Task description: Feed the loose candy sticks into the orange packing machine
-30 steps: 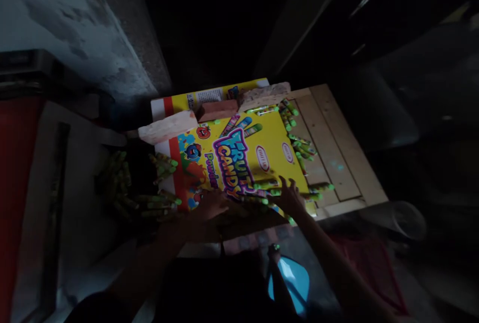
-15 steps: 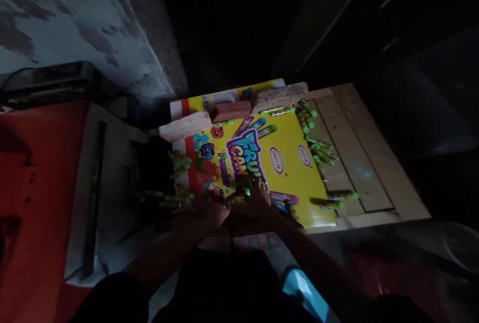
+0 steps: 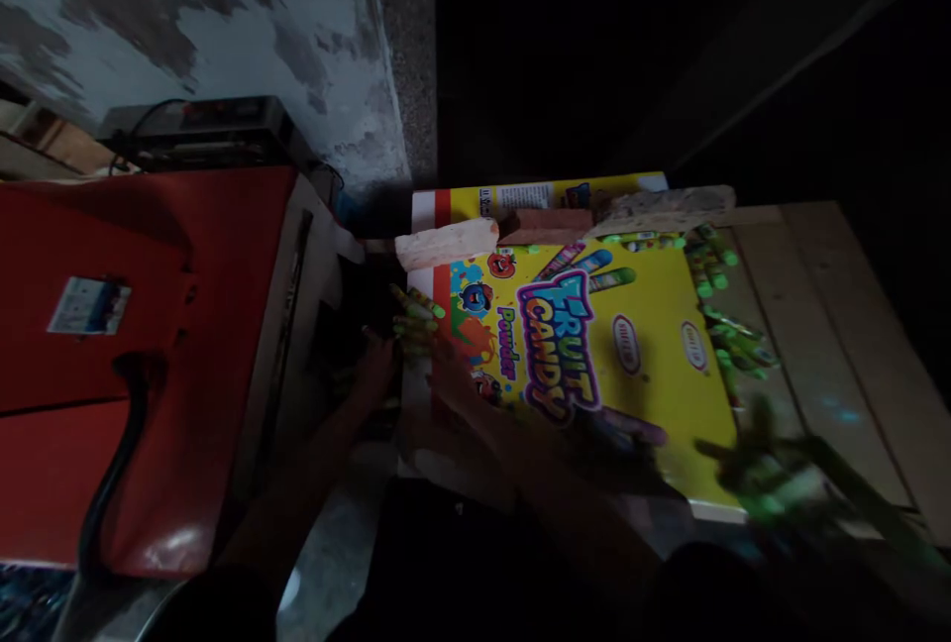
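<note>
Yellow carton (image 3: 654,414) | bricks (image 3: 554,224) on top | capped tubes (image 3: 418,305) near both hands (image 3: 455,374)

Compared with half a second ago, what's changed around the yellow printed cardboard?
The bare left hand and bare right hand swung left, to the left edge of the yellow printed cardboard, by slim green-capped tubes; grip unclear. A blurred green shape has appeared at the cardboard's near right corner. The whitish brick, reddish brick and speckled grey brick stayed along the far side.

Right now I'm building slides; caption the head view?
Left hand and right hand near green-capped tubes at the edge of Fruit Candy packaging.
</note>
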